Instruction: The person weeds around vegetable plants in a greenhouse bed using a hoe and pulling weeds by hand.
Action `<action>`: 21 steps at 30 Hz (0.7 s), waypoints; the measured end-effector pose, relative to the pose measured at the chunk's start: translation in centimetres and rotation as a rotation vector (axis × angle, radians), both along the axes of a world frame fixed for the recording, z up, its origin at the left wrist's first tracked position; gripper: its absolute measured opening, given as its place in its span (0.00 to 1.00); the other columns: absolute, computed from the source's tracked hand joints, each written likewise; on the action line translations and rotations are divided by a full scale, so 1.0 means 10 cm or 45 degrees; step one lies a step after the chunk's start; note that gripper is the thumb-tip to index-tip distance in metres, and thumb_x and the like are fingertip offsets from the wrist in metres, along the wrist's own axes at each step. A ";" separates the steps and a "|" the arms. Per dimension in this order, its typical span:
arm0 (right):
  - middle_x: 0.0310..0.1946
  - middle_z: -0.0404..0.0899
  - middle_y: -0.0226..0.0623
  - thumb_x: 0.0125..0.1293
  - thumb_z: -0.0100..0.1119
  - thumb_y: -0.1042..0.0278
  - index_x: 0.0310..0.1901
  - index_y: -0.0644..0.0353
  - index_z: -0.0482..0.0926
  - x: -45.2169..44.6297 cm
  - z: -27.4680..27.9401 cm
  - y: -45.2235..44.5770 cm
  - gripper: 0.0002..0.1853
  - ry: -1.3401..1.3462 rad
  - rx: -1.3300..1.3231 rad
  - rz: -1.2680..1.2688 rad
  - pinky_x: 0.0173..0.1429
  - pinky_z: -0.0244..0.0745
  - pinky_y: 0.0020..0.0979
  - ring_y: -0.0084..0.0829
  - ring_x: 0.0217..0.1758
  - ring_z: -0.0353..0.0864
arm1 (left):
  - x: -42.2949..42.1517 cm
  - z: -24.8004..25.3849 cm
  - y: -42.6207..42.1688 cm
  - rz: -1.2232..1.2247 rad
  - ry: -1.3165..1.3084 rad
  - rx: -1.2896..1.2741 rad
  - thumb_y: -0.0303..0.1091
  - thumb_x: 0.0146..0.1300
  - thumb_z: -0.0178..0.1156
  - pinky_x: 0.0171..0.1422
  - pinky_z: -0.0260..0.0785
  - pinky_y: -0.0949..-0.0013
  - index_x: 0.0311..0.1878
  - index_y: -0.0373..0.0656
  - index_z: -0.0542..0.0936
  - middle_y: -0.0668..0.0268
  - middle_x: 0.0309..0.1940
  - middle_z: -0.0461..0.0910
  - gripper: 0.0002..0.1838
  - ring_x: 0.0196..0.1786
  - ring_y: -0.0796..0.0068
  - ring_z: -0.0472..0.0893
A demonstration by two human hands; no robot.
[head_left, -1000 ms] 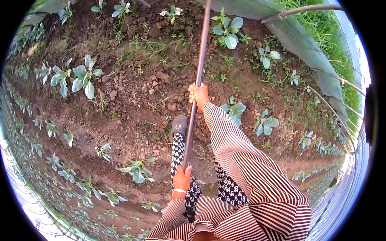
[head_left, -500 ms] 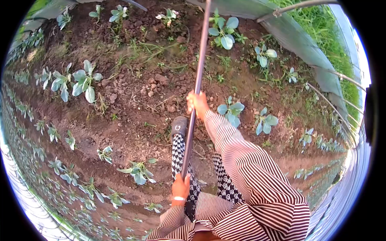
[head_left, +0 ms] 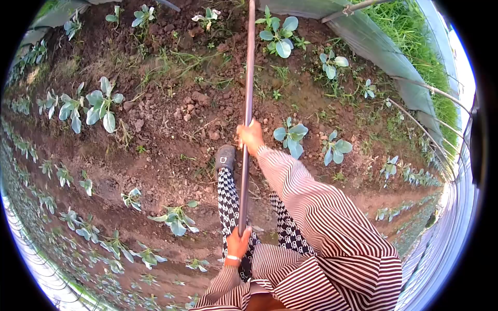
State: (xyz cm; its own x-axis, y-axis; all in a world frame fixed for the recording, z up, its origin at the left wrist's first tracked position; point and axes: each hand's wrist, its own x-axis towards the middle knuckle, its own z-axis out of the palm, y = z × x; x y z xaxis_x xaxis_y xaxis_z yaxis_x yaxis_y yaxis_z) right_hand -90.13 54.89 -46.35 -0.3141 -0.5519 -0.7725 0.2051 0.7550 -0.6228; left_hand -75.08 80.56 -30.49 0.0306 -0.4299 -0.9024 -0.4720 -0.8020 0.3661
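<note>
Clasped by left hand [head_left: 237, 243] at lower end, right hand [head_left: 251, 137] farther up: long, brown, smooth cylindrical pole [head_left: 249, 78], far end out of view. Left of pole: reddish-brown clodded soil [head_left: 161, 135], seemingly loosened. Right of pole: low green weeds [head_left: 276, 95], apparently unworked, near broad-leaved grey-green seedlings [head_left: 298, 131]. Beyond, right of pole: translucent green sheeting [head_left: 363, 37], bright green grass [head_left: 399, 31].
</note>
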 end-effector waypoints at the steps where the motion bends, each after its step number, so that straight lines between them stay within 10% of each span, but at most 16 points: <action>1: 0.15 0.69 0.35 0.54 0.53 0.77 0.32 0.64 0.65 -0.06 -0.04 -0.13 0.07 0.121 0.023 0.066 0.10 0.64 0.31 0.26 0.10 0.68 | 0.01 -0.23 0.01 0.093 0.126 0.054 0.46 0.60 0.60 0.25 0.67 0.67 0.31 0.37 0.75 0.63 0.16 0.75 0.19 0.19 0.75 0.75; 11: 0.36 0.78 0.56 0.52 0.57 0.70 0.42 0.70 0.72 -0.07 -0.13 0.07 0.16 0.369 0.463 0.232 0.44 0.77 0.40 0.47 0.39 0.82 | 0.13 -0.30 0.14 0.588 0.599 0.517 0.46 0.63 0.56 0.10 0.55 0.74 0.27 0.44 0.66 0.72 0.10 0.63 0.18 0.08 0.81 0.62; 14: 0.22 0.76 0.46 0.51 0.57 0.73 0.35 0.70 0.71 -0.06 -0.56 0.24 0.11 0.555 0.312 0.261 0.19 0.72 0.36 0.34 0.17 0.77 | 0.24 -0.18 0.11 0.516 0.547 0.502 0.44 0.65 0.55 0.09 0.54 0.73 0.27 0.44 0.65 0.73 0.09 0.62 0.17 0.08 0.81 0.61; 21: 0.14 0.67 0.36 0.52 0.54 0.78 0.36 0.67 0.63 0.41 0.10 0.70 0.11 0.087 0.188 -0.041 0.09 0.62 0.33 0.28 0.10 0.68 | 0.75 0.35 0.46 0.379 0.385 0.437 0.41 0.64 0.57 0.10 0.53 0.74 0.27 0.43 0.68 0.73 0.09 0.64 0.15 0.08 0.83 0.62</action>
State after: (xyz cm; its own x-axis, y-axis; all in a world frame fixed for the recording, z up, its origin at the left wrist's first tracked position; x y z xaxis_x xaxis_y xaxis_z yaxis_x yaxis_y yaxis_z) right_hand -86.05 61.86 -45.35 -0.3844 -0.4226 -0.8207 0.1914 0.8332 -0.5187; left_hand -67.56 85.20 -26.98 -0.1765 -0.1215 -0.9768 -0.1205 -0.9822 0.1440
